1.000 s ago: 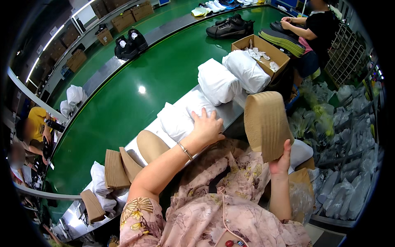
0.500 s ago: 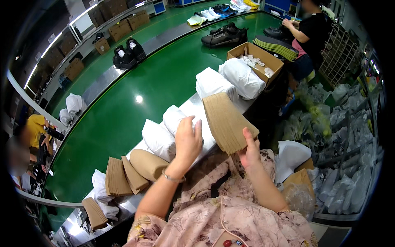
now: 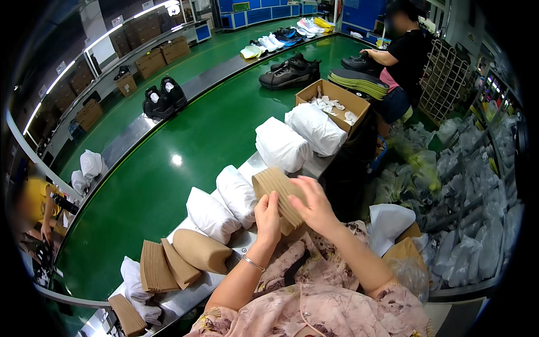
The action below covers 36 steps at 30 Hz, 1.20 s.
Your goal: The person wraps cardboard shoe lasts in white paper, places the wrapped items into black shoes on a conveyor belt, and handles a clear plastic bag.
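Note:
Between my two hands is a curved stack of brown cardboard sheets [image 3: 274,190], its layered edges fanned. My left hand [image 3: 268,218] is closed on the near left side, thumb pressed on the layers. My right hand [image 3: 315,206] grips the right side, thumb across the sheets and the other fingers partly hidden behind. To the left on the metal ledge lie a rolled brown cardboard piece [image 3: 199,248] and folded cardboard stacks [image 3: 157,265]. White wrapped bundles [image 3: 213,214] rest beside them, with more white bundles [image 3: 283,145] beyond my hands.
A green conveyor belt [image 3: 163,185] curves past the ledge. Beyond the bundles is an open cardboard box [image 3: 353,104] with crumpled paper, near green-edged soles [image 3: 359,83] and black shoes [image 3: 289,73]. Plastic-bagged items [image 3: 449,213] fill a right-hand rack. Co-workers stand at far right and left.
The cardboard stack has come nearer and to the left, and is now bent more. My left hand, apart from it before, now grips it; my right hand has shifted up along its side.

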### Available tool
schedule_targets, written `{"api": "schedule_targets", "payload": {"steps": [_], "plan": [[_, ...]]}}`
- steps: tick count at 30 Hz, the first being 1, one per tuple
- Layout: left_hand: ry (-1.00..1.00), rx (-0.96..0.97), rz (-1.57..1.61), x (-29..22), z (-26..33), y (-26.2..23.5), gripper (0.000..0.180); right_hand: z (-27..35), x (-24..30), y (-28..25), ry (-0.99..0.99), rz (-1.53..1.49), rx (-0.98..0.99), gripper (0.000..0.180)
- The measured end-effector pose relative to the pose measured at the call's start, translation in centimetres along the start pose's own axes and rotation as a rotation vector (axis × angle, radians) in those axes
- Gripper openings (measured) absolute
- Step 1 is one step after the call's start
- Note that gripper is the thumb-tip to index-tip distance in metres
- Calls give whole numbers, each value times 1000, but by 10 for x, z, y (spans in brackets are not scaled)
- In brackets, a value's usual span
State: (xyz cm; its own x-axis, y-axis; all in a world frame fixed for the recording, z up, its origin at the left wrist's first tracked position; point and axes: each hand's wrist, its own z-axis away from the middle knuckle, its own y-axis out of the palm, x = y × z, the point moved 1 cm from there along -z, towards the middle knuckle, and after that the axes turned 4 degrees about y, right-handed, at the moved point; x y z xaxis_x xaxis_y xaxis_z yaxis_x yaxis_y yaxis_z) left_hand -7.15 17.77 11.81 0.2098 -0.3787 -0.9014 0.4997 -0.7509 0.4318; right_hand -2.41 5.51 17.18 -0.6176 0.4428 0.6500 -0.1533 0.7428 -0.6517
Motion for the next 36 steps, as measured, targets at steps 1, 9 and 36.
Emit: {"api": "schedule_targets", "payload": {"steps": [1, 9, 36], "plan": [[-5, -20, 41, 2, -2, -2, 23, -10, 3, 9, -3, 2, 112, 43], [-173, -72, 79, 12, -12, -1, 26, -21, -32, 36, 119, -29, 362, 51], [604, -320, -643, -121, 61, -39, 19, -16, -3, 22, 82, 321, 189, 43]]}}
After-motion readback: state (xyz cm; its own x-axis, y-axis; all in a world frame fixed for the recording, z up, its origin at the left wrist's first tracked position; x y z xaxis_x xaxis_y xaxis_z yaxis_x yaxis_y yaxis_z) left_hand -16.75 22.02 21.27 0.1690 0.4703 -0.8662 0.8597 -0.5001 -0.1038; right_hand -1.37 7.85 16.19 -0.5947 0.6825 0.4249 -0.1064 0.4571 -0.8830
